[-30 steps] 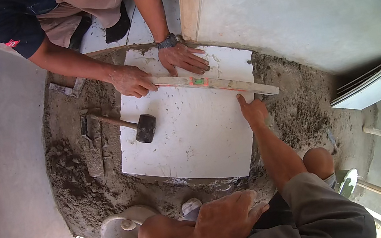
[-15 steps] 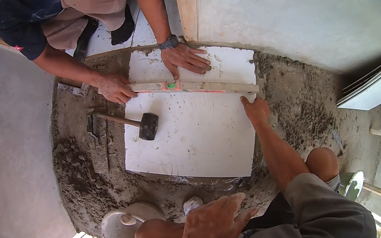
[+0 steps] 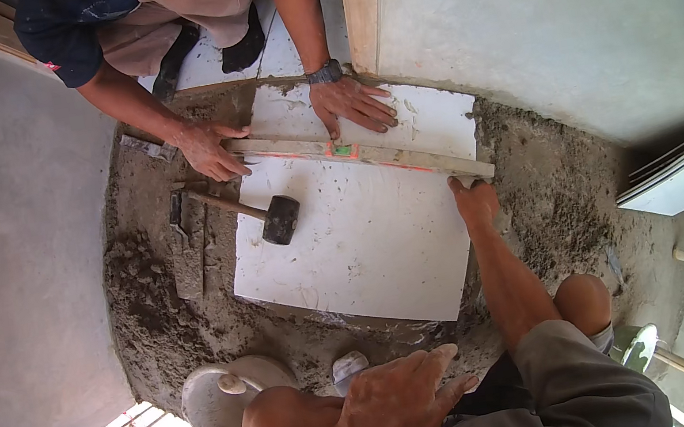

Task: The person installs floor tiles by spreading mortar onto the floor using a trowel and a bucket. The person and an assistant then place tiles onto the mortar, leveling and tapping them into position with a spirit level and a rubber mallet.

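Spirit level (image 3: 405,157) lies slantwise across a large white floor tile (image 3: 350,266), which sits on a bed of grey mortar (image 3: 142,281). Right hand (image 3: 475,202) at the tile's right edge, fingertips just by the level's end; cannot tell whether they grip it. Left hand (image 3: 401,403) well apart, beside the knee, thumb spread from fingers, nothing held. Opposite, a co-worker's one hand (image 3: 208,148) is at the level's other end, the second (image 3: 350,103) flat on the tile. Rubber mallet (image 3: 279,221): head on tile, handle towards a trowel (image 3: 190,260) on the mortar.
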### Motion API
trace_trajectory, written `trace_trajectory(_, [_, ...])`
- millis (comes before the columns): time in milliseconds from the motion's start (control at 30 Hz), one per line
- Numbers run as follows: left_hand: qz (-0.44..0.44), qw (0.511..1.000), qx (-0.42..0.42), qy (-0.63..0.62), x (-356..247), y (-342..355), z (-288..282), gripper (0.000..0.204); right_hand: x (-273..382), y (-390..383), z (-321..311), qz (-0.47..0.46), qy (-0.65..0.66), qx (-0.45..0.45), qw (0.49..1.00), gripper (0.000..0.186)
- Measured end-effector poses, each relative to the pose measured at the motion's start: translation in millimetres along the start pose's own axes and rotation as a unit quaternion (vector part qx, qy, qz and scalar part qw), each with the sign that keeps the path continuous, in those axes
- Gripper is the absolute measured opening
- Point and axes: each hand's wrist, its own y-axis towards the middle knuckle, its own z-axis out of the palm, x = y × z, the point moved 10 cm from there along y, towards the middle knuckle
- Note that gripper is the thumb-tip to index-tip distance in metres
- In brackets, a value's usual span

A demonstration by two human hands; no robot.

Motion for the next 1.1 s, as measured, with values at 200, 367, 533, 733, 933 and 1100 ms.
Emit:
trace_trajectory(200, [0.024,0.999,-0.024,0.0,-10.8,-0.7,-2.9,0.043,1.1,-3.6,2.5,0.002,-0.002,0.013,1.0,0.056])
trace_trajectory(367, [0.045,0.997,-0.056,0.028,-16.1,5.5,1.4,0.038,-6.8,9.2,10.8,-0.059,-0.022,0.007,0.998,0.055])
trace_trajectory(533, [0.042,0.996,-0.076,0.033,-15.0,-1.4,-9.0,0.036,-10.8,-11.6,4.2,-0.046,0.023,0.049,0.997,0.054])
trace_trajectory(733, [0.066,0.991,-0.114,0.018,-9.0,-13.2,-22.6,0.036,11.3,-37.2,-15.2,-0.088,-0.033,0.002,0.996,0.054])
trace_trajectory(933, [0.054,0.995,-0.079,-0.014,-2.1,-20.6,-29.2,0.04,12.0,-30.6,1.4,-0.091,-0.069,0.016,0.993,0.055])
trace_trajectory(1100, [0.077,0.993,-0.084,-0.044,5.3,-24.0,-31.8,0.04,2.6,-17.7,19.9,0.007,-0.062,0.089,0.994,0.059])
